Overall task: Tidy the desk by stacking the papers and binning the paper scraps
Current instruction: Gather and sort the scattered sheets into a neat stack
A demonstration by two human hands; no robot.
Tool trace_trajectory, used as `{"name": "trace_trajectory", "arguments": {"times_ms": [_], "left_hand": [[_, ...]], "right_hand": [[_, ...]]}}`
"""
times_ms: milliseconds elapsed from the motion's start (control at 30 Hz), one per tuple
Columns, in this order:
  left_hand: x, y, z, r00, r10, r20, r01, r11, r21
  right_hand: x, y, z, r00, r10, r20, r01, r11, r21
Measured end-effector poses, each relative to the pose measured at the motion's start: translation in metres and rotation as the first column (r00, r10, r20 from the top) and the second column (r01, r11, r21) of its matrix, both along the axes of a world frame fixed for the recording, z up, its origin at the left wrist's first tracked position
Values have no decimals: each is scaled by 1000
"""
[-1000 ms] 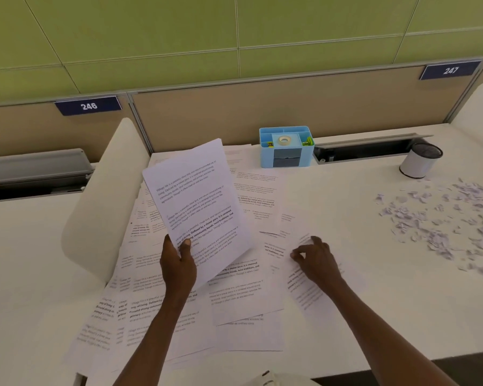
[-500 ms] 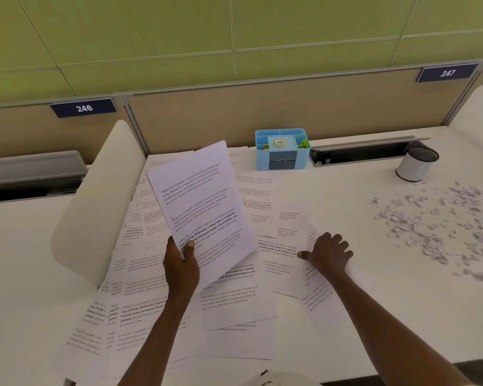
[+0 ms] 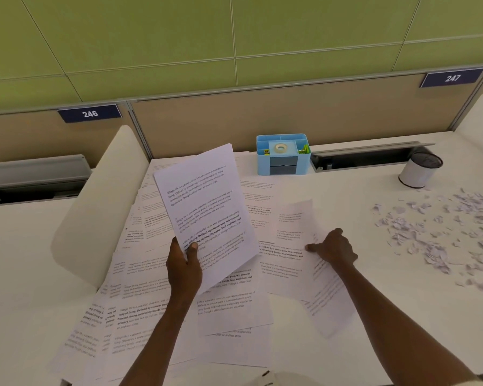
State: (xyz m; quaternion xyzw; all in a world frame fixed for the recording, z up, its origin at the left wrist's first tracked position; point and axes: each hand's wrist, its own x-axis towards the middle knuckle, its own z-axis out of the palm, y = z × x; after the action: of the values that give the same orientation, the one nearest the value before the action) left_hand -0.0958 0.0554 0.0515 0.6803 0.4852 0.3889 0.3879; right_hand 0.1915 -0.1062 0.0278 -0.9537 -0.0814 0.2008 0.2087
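In the head view, we are seeing the left hand (image 3: 184,270) gripping a held sheaf of papers (image 3: 207,207) by its lower left corner, thumb pressed on the printed face and fingers closed behind it, the pages standing tilted above the surface (image 3: 346,355). The right hand (image 3: 333,247) is curling its fingers around the right edge of a loose sheet (image 3: 293,235), whose upper part is lifting clear of the sheets beneath it; we are reading this as a closed grip on that sheet. Below and between both hands, the spread papers (image 3: 156,310) are lying overlapped across the white surface, reaching from the near edge to the back. Well to the right of the right hand, the paper scraps (image 3: 435,232) are lying scattered in a loose patch. Just behind them a white cup (image 3: 420,171) is standing upright, and a blue organiser (image 3: 283,154) holding a tape roll is sitting at the back. A white curved divider (image 3: 101,207) is rising at the left of the papers. Behind, a beige partition is carrying number plates 246 (image 3: 89,113) and 247 (image 3: 452,78), under green wall panels (image 3: 234,37).
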Motion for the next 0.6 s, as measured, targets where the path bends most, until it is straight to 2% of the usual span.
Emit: {"name": "trace_trajectory", "arguments": {"times_ms": [200,400,600], "left_hand": [[5,-7,0,1000,-1,-18,1,1000,5],[4,-9,4,999,-1,-33,2,999,34],[2,-10,4,1000,-13,-28,14,999,50]], "right_hand": [[-7,7,-9,996,67,52,-59,989,-137],[-5,8,-7,998,-16,66,15,1000,8],[2,2,10,988,6,155,-14,999,50]]}}
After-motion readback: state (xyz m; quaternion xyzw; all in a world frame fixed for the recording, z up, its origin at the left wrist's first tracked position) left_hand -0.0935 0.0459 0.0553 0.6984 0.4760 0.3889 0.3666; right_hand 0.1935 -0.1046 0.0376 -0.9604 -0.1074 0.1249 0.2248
